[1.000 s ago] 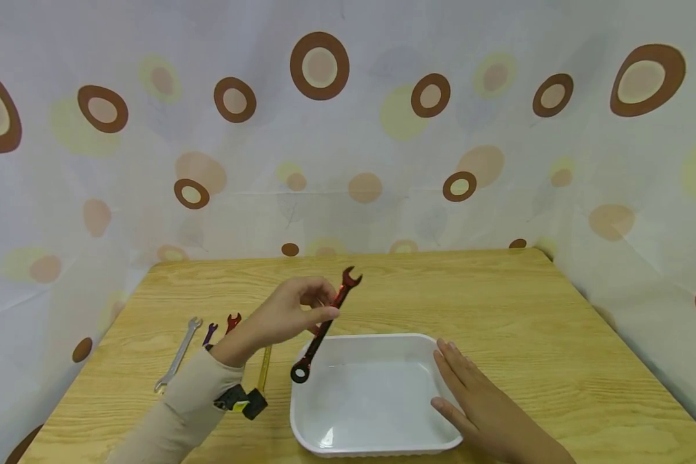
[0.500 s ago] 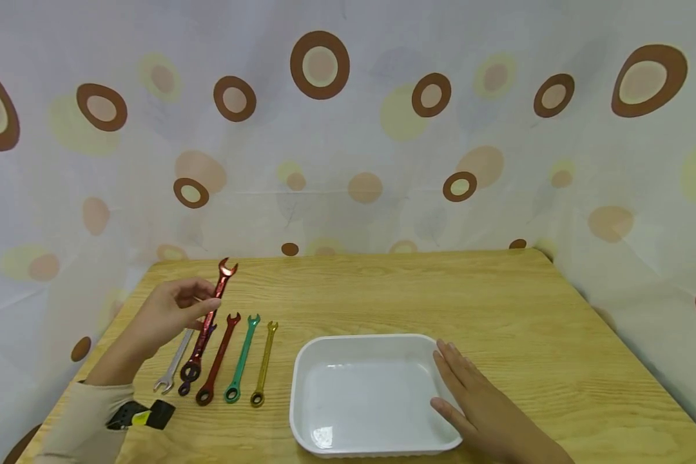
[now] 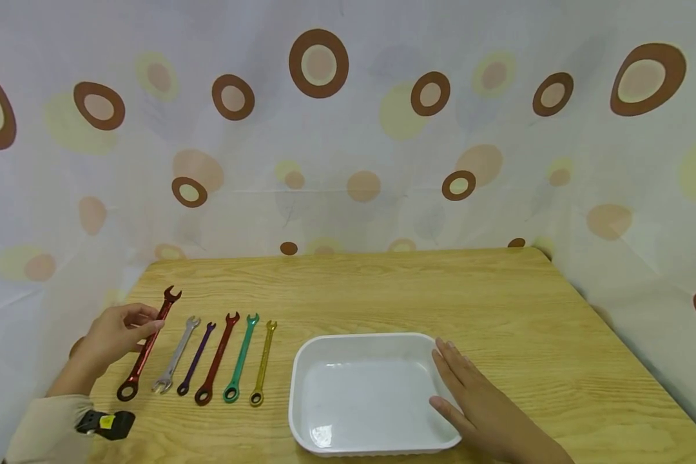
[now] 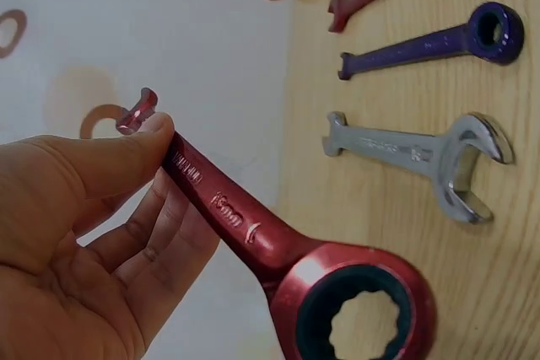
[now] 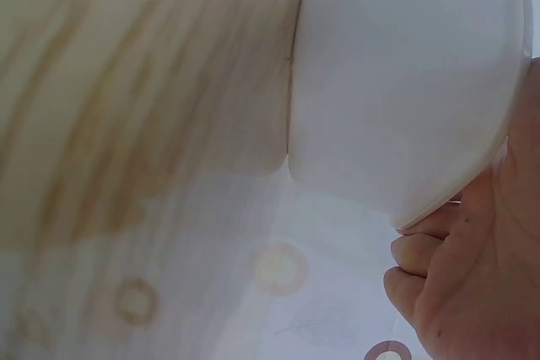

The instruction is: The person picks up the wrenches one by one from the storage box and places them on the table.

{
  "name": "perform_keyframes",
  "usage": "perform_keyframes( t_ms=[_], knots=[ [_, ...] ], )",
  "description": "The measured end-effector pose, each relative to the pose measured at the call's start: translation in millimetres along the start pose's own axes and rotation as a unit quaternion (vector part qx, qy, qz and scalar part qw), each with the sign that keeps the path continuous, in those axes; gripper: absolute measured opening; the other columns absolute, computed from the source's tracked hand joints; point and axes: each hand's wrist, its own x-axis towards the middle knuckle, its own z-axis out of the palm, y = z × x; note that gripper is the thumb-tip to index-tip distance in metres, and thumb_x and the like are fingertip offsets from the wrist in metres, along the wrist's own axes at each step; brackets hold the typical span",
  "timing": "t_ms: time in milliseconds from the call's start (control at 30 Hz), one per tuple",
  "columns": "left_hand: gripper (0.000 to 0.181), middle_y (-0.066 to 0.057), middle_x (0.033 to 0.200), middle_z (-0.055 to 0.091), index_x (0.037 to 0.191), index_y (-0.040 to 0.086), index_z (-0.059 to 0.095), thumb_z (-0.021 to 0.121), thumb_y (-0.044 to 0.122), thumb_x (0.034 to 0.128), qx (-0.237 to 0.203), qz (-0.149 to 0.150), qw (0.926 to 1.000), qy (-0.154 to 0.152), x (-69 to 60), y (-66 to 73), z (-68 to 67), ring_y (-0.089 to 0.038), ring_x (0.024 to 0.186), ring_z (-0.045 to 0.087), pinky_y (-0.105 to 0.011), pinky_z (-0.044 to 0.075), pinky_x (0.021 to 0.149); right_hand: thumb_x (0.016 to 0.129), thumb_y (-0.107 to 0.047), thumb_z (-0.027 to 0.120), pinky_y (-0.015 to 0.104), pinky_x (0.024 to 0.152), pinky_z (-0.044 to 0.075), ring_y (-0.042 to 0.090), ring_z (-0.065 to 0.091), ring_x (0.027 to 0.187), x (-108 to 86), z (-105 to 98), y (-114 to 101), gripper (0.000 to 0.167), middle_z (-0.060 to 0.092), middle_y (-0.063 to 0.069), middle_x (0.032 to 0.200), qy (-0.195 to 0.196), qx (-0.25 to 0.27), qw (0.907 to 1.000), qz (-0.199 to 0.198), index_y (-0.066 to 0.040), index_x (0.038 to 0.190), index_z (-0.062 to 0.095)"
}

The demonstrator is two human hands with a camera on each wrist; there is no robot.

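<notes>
My left hand (image 3: pixel 111 338) pinches a red combination wrench (image 3: pixel 141 362) between thumb and fingers, at the left end of a row of wrenches. In the left wrist view the red wrench (image 4: pixel 245 221) has its ring end towards the camera and its open jaw beyond the thumb. Beside it on the table lies a silver double open-ended wrench (image 3: pixel 177 354). My right hand (image 3: pixel 475 403), its fingers straight, rests against the right side of a white tray (image 3: pixel 377 448). The right wrist view shows that hand (image 5: pixel 481 267) at the rim of the tray (image 5: pixel 405 82).
Right of the silver wrench lie a purple wrench (image 3: pixel 197 357), a second red wrench (image 3: pixel 217 361), a green wrench (image 3: pixel 241 361) and a yellow wrench (image 3: pixel 263 364). The wooden table (image 3: pixel 441 290) meets a patterned cloth (image 3: pixel 348 142) at the back and sides.
My left hand has carried the red wrench from above the tray's left edge leftwards over the row, to left of the silver wrench, and lower. My right hand has stayed at the tray.
</notes>
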Motion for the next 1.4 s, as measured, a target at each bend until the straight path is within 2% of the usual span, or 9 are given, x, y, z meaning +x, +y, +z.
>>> perform_keyframes(
  t_ms=[233, 367, 500, 600, 733, 900, 1033, 1233, 1400],
  knots=[
    [0.036, -0.021, 0.097, 0.064, 0.114, -0.010, 0.055, 0.058, 0.021, 0.0966, 0.003, -0.020, 0.9998, -0.003, 10.5, -23.4, 8.8, -0.020, 0.077, 0.063, -0.037, 0.057, 0.064, 0.100, -0.043, 0.047, 0.007, 0.108, -0.006, 0.027, 0.021, 0.144, -0.3, 1.7, 1.4, 0.066, 0.019, 0.007, 0.159, 0.002, -0.004, 1.0000, -0.004, -0.004, 0.149, 0.029],
    [0.032, -0.022, 0.097, 0.066, 0.111, -0.010, 0.057, 0.060, 0.018, 0.0958, 0.007, -0.028, 0.9996, 0.000, 18.8, -28.4, 14.7, -0.021, 0.075, 0.064, -0.039, 0.057, 0.063, 0.100, -0.043, 0.047, 0.008, 0.108, -0.007, 0.026, 0.020, 0.145, -0.3, 2.7, 1.8, 0.065, 0.019, 0.008, 0.159, 0.001, -0.002, 1.0000, -0.004, -0.004, 0.149, 0.029],
    [0.027, -0.021, 0.093, 0.067, 0.107, -0.009, 0.058, 0.060, 0.015, 0.0948, 0.008, -0.032, 0.9994, 0.004, 23.4, -30.2, 19.9, -0.020, 0.072, 0.063, -0.039, 0.057, 0.062, 0.100, -0.040, 0.049, 0.008, 0.108, -0.005, 0.027, 0.022, 0.144, -0.2, 2.2, 2.0, 0.064, 0.020, 0.009, 0.159, 0.018, -0.005, 0.9997, -0.016, -0.003, 0.149, 0.030],
    [0.027, -0.022, 0.092, 0.067, 0.106, -0.009, 0.058, 0.061, 0.015, 0.0942, 0.014, -0.033, 0.9993, 0.006, 25.6, -32.5, 22.4, -0.019, 0.070, 0.062, -0.038, 0.057, 0.060, 0.099, -0.038, 0.051, 0.009, 0.109, -0.004, 0.027, 0.023, 0.143, -0.5, 2.2, 2.2, 0.064, 0.021, 0.010, 0.158, 0.031, -0.010, 0.9991, -0.027, -0.002, 0.148, 0.031],
    [0.029, -0.025, 0.095, 0.066, 0.107, -0.010, 0.059, 0.062, 0.016, 0.0939, 0.026, -0.040, 0.9988, 0.008, 29.4, -36.4, 24.0, -0.021, 0.072, 0.063, -0.038, 0.057, 0.060, 0.099, -0.038, 0.051, 0.009, 0.110, -0.004, 0.026, 0.022, 0.144, -0.5, 2.3, 2.5, 0.064, 0.021, 0.010, 0.158, 0.030, -0.011, 0.9992, -0.026, -0.002, 0.148, 0.031],
    [0.027, -0.023, 0.089, 0.066, 0.104, -0.011, 0.060, 0.062, 0.014, 0.0929, 0.054, -0.046, 0.9974, 0.018, 34.0, -37.5, 26.4, -0.020, 0.066, 0.062, -0.036, 0.055, 0.056, 0.099, -0.039, 0.049, 0.009, 0.110, -0.005, 0.027, 0.020, 0.144, 0.0, 2.0, 3.0, 0.064, 0.020, 0.009, 0.158, 0.023, -0.004, 0.9995, -0.020, -0.001, 0.148, 0.031],
    [0.025, -0.018, 0.082, 0.065, 0.099, -0.011, 0.062, 0.063, 0.013, 0.0908, 0.077, -0.051, 0.9954, 0.025, 35.2, -36.4, 28.5, -0.020, 0.063, 0.057, -0.033, 0.048, 0.053, 0.099, -0.038, 0.050, 0.009, 0.109, -0.004, 0.027, 0.021, 0.144, -0.1, 1.7, 2.5, 0.063, 0.020, 0.010, 0.158, 0.028, -0.004, 0.9993, -0.023, -0.001, 0.148, 0.032],
    [0.027, -0.024, 0.089, 0.064, 0.098, -0.011, 0.062, 0.063, 0.015, 0.0903, 0.108, -0.057, 0.9923, 0.024, 34.5, -33.7, 30.1, -0.024, 0.068, 0.059, -0.036, 0.047, 0.056, 0.099, -0.037, 0.051, 0.008, 0.109, -0.003, 0.026, 0.022, 0.144, -0.6, 0.1, 0.8, 0.063, 0.022, 0.010, 0.158, 0.032, -0.006, 0.9991, -0.026, -0.002, 0.148, 0.032],
    [0.024, -0.023, 0.089, 0.064, 0.095, -0.010, 0.062, 0.063, 0.014, 0.0907, 0.119, -0.069, 0.9901, 0.029, 32.9, -28.6, 31.6, -0.025, 0.070, 0.057, -0.037, 0.045, 0.058, 0.099, -0.038, 0.051, 0.007, 0.108, -0.004, 0.027, 0.023, 0.144, -1.5, -0.1, 0.2, 0.063, 0.022, 0.009, 0.158, 0.029, -0.009, 0.9993, -0.024, -0.004, 0.149, 0.032]
  ],
)
